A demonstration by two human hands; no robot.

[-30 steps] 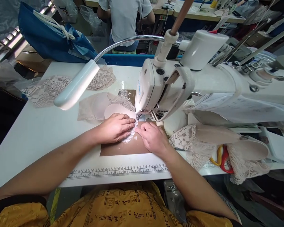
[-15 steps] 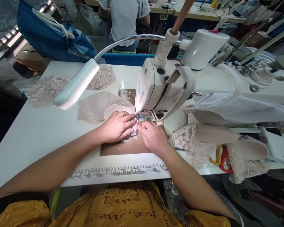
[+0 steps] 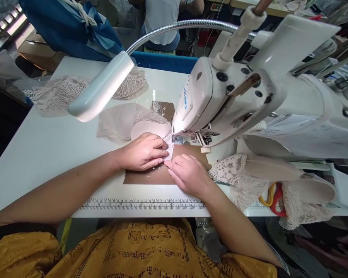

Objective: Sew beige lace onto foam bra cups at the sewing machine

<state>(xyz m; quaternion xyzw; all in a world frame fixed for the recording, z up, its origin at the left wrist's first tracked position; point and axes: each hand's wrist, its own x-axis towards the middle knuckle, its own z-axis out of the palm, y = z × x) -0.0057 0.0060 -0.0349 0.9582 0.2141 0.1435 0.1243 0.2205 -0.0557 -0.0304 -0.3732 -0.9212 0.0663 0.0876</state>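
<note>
Wearing faintly glossy, mustard-gold top. Showing squarish motifs and rows of dark dots across its front. Spreading into creased sleeves left and right of top, ending in black bands.

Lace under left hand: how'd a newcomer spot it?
Find the white sewing machine, then the brown sheet below it. The lace lies there by the right hand; unlike the loose lace by the scissors, the left hand rests on it.
</note>
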